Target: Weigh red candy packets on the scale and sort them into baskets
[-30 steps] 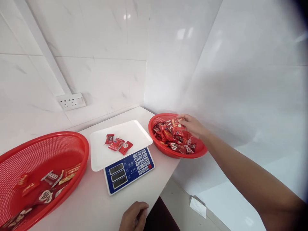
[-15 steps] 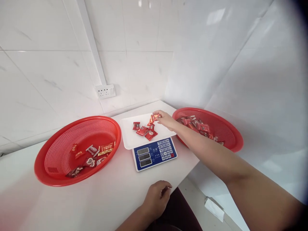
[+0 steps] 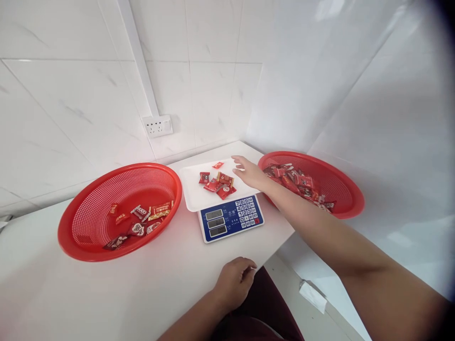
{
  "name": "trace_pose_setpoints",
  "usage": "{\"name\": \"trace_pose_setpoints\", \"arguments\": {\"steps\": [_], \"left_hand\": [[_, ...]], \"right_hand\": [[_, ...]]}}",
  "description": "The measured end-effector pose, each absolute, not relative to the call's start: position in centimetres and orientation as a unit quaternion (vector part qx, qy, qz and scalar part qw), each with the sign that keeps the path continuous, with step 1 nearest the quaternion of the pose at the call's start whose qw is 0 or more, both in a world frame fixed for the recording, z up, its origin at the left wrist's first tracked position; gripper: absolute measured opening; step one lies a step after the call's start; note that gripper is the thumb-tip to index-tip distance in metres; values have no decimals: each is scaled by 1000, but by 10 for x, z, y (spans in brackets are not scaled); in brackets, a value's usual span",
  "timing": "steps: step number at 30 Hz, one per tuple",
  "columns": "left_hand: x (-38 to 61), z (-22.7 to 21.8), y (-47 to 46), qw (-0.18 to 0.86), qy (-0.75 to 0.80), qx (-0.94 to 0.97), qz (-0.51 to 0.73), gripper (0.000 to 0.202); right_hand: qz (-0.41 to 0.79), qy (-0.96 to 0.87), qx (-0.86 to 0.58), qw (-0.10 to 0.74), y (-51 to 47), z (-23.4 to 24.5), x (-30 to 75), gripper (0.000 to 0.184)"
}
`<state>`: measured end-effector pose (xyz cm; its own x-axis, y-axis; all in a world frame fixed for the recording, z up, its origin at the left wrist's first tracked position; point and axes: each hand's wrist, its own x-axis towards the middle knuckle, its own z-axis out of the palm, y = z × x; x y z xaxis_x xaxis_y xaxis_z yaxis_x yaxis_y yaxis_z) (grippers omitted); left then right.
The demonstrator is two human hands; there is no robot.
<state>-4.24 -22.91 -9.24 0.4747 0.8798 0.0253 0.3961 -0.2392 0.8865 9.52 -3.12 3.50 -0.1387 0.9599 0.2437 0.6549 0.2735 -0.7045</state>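
Note:
My right hand (image 3: pixel 249 173) hovers over the right side of the white tray (image 3: pixel 192 199) of a digital scale (image 3: pixel 231 220). Its fingers are apart and hold nothing. On the tray lie several wrapped candies (image 3: pixel 216 184) in red and brown, bunched near the middle. A small red candy (image 3: pixel 218 165) sits alone towards the back. My left hand (image 3: pixel 234 284) rests at the table's front edge below the scale, fingers curled in loosely with nothing visible in them.
Left of the scale stands a red mesh basket (image 3: pixel 85 194) with several wrapped candies at its bottom. A fuller red basket (image 3: pixel 350 196) is at the right, partly behind my right forearm. A tiled wall with a socket (image 3: pixel 157 126) borders the white table (image 3: pixel 170 284).
My right hand has let go of a red and gold candy, which now lies with the others on the tray. Its fingers have opened. My left hand stays at the table edge.

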Motion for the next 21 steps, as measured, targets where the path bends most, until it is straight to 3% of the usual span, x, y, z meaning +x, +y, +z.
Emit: {"name": "trace_pose_setpoints", "arguments": {"steps": [6,15,21], "left_hand": [[-43,-92,-230,427,428,754,257,24],[-42,-94,-228,421,425,764,241,23],[-42,-93,-230,421,430,764,235,23]], "right_hand": [[252,-706,-516,415,-96,6,123,25],[310,-491,-573,578,-148,-85,158,26],[298,-430,-594,610,-145,-115,158,27]]}}
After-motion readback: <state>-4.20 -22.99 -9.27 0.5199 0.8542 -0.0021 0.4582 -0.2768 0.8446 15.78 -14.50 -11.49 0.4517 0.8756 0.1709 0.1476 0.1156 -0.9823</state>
